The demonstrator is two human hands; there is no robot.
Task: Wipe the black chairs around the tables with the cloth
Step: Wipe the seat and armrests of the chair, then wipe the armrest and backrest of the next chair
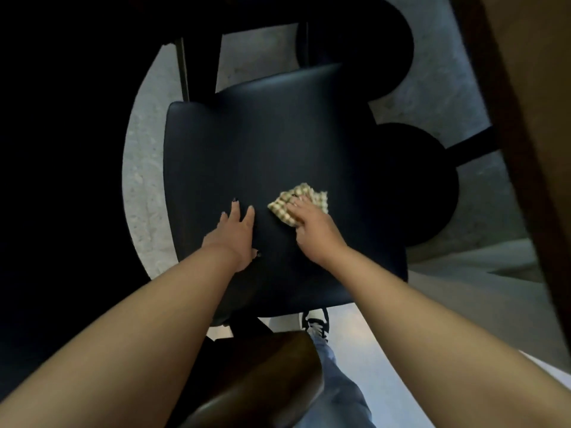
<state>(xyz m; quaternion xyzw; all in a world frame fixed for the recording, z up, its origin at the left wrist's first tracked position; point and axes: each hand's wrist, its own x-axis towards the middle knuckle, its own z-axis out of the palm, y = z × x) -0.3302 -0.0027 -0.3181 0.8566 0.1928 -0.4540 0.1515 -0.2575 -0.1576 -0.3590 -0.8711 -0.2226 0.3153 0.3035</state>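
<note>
The right hand (312,225) presses the checked cloth (298,202) onto the near half of the black chair (262,143) seat, its fingers (299,201) curled over the bunched fabric. The left hand (236,230) lies flat just beside it, released, steadying the seat. The cloth is wadded small, so each pass probably covers little and strips could be missed, above all the far edge. A hard push might scoot the chair across the floor (142,180).
</note>
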